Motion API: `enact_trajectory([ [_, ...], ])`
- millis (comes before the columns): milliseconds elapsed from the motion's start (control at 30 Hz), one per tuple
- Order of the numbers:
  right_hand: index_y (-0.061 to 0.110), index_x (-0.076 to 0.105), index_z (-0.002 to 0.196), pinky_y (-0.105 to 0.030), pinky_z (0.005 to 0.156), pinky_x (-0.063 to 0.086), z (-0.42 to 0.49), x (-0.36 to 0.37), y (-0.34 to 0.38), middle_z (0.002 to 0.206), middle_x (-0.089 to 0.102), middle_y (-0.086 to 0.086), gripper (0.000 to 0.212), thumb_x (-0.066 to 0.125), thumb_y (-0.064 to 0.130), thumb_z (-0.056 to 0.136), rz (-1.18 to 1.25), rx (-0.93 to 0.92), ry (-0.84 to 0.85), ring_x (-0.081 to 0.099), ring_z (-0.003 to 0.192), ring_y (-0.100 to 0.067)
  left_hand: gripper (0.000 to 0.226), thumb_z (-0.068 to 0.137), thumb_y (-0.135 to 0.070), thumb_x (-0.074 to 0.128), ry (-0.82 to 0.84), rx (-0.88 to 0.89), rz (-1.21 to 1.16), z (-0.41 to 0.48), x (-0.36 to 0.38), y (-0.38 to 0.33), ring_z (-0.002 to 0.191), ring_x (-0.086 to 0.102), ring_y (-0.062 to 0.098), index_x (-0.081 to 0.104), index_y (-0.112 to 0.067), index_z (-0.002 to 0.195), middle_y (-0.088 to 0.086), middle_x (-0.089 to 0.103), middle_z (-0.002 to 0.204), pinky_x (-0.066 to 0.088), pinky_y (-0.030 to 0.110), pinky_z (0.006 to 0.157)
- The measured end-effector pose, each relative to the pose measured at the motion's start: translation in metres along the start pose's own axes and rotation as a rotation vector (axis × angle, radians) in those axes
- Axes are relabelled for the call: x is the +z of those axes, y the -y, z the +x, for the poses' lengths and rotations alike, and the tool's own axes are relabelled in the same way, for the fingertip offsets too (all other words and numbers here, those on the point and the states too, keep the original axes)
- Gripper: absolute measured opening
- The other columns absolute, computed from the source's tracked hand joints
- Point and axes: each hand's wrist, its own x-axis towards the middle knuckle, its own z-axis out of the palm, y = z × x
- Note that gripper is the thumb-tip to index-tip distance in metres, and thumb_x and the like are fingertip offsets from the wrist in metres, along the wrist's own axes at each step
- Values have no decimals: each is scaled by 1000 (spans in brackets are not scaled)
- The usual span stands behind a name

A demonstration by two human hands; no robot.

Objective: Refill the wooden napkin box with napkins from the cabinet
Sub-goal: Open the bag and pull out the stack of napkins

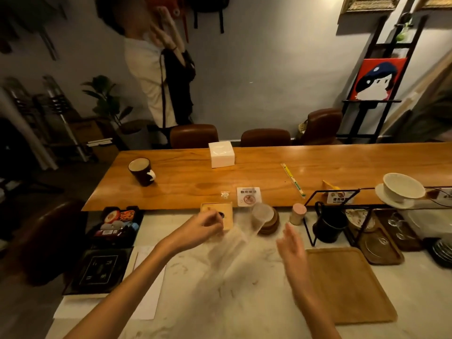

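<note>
The wooden napkin box [228,217], square with a dark hole in its lid, stands at the far edge of the marble counter [195,302]. My left hand [204,225] hovers over its near left corner, fingers curled shut. A translucent plastic wrapper [234,250], smeared by motion blur, streams from those fingers toward the counter. To the right of the wrapper, my right hand [292,244] is open with fingers spread, holding nothing. A white block of napkins [221,154] sits on the higher wooden bar top [244,177] beyond the box.
A wooden tray [347,285] lies right of my right hand. A stack of wooden coasters [269,220], a small round wooden jar [298,214], a wire rack with a black pitcher [329,225], a dark mug [142,171] and a black tray of sachets [117,222] are nearby. A person stands behind the bar.
</note>
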Motion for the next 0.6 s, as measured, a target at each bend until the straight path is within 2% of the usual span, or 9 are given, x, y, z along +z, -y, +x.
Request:
enact_trajectory([
  [67,32,39,143,-28,111,33,-2,0,40,142,39,27,49,54,26,97,-141,-318,-20,35,135,-1,15,95,-31,48,43,28,181,3,0,2,95,63,24,58,-21,90,2,67,101,52,47,84],
  [100,31,40,143,-22,112,28,1,3,56,144,37,26,49,55,27,97,-287,-460,18,30,138,1,15,93,-32,43,70,47,284,6,1,3,93,61,26,54,-23,89,3,65,99,51,51,81],
  [200,28,36,146,-31,119,10,25,32,88,153,32,13,57,55,41,94,-918,-726,243,11,147,-7,14,95,-29,37,156,108,509,15,3,2,82,55,31,47,-19,91,8,59,91,46,52,74],
  [267,29,37,145,-41,120,13,45,55,94,154,36,5,60,53,50,92,-1305,-677,450,19,147,-19,15,98,-25,36,171,142,593,19,1,1,81,55,30,47,-15,96,9,59,92,45,51,74],
  [333,29,52,135,-41,103,38,60,71,91,139,55,-3,48,57,48,91,-1489,-497,589,46,130,-25,16,98,-25,36,167,159,560,21,-3,7,82,57,28,49,-16,99,7,62,94,48,53,75],
  [367,27,60,125,-37,87,45,66,77,88,126,64,-3,37,58,42,92,-1492,-452,607,56,117,-25,17,99,-27,37,164,158,519,21,-5,11,84,58,26,50,-17,101,6,63,96,48,53,77],
  [433,26,69,108,-29,65,41,80,79,77,108,70,0,21,59,35,92,-1430,-448,599,63,98,-21,23,98,-36,44,177,121,454,20,-9,23,95,60,21,51,-20,114,1,64,110,51,47,83],
  [533,30,73,101,-23,55,34,94,75,62,94,71,9,17,64,38,89,-1420,-455,624,60,83,-11,47,89,-50,60,193,37,457,15,-14,50,106,59,14,45,-29,128,-5,58,125,52,36,89],
  [600,28,74,99,-23,59,43,103,72,47,90,71,11,17,67,36,87,-1357,-365,691,60,81,-9,39,90,-44,63,189,3,448,16,-13,69,103,60,13,49,-28,123,-2,60,127,54,35,87],
])
